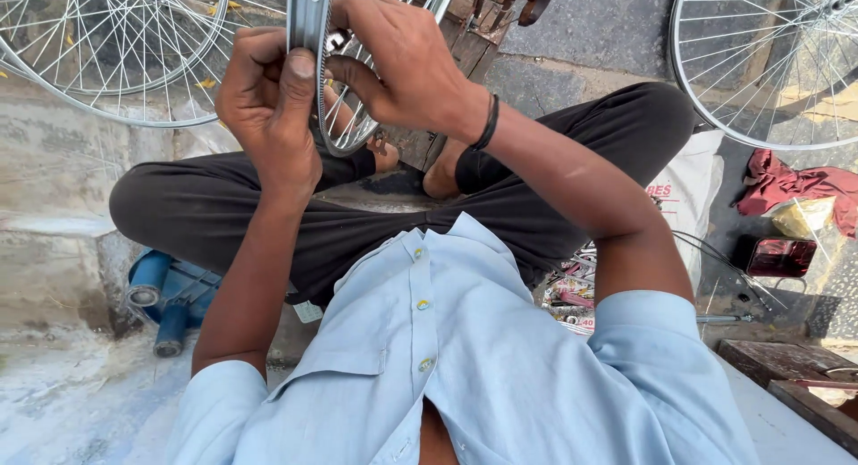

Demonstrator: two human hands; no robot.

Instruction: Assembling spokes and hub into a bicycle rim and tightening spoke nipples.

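A wheel rim [310, 36] is held upright above the crossed legs, gripped by the left hand [268, 108] for steadiness, while the right hand [402, 58] is closed around a small metal tool [336, 40] at its inner edge.

Both hands, left [268, 108] and right [407, 63], grip spoked wheel rim [308, 18] above crossed legs.

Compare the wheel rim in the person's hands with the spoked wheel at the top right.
The held wheel rim is seen edge-on, gripped by the left hand and right hand. The spoked wheel at the top right shows its broad side and is untouched. Both are silver with thin wire spokes.
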